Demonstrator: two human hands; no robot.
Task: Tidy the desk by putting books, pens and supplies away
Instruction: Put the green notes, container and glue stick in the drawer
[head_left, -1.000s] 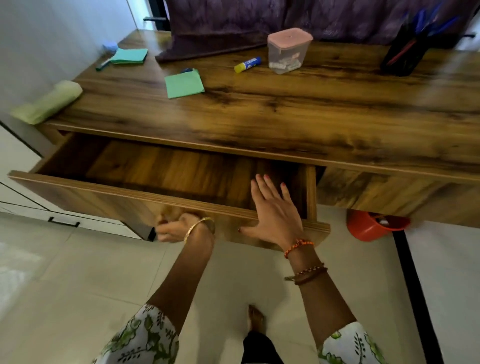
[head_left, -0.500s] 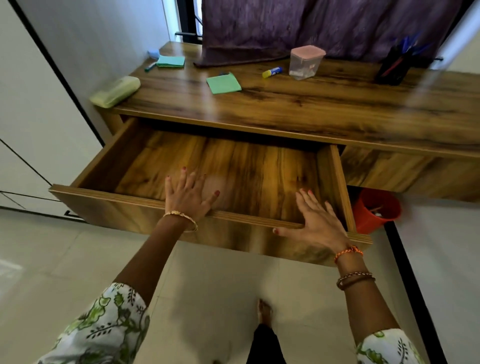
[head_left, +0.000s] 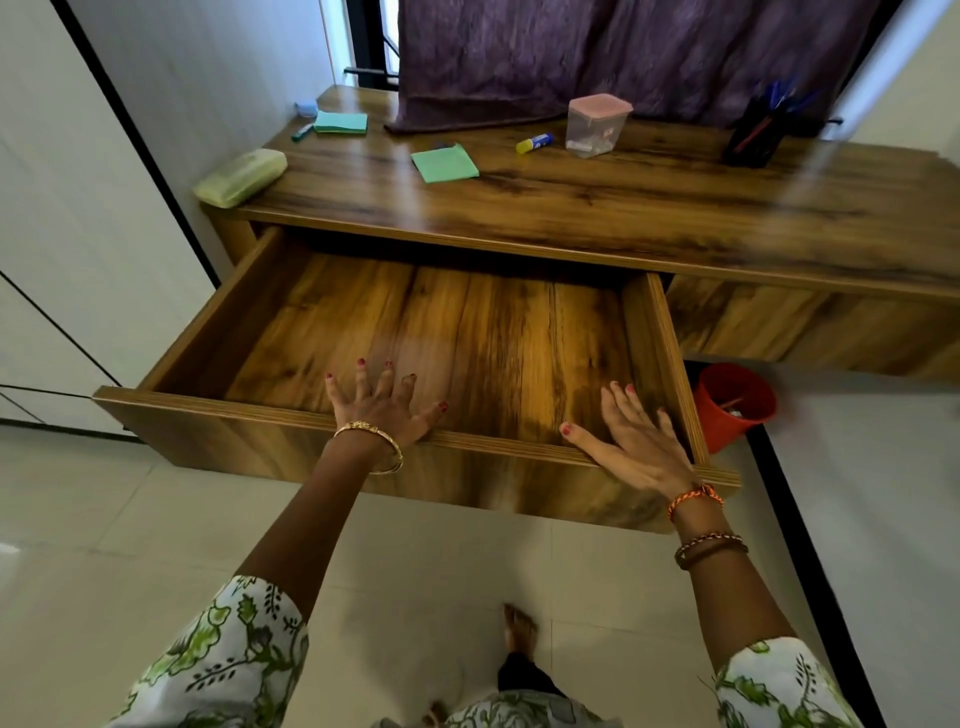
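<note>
my left grip (head_left: 382, 410) and right grip (head_left: 636, 441) lie flat, fingers spread wide, holding nothing, on the front edge of the pulled-out drawer (head_left: 260, 415). well beyond them on the table (head_left: 623, 208): green notes (head_left: 444, 163), glue stick (head_left: 535, 143), tub (head_left: 597, 124), pens (head_left: 756, 130).

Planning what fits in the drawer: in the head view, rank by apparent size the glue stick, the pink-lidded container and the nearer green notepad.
1. pink-lidded container
2. nearer green notepad, close in apparent size; it lies flat and slightly nearer, so the top two are unsure
3. glue stick, clearly smallest
</note>
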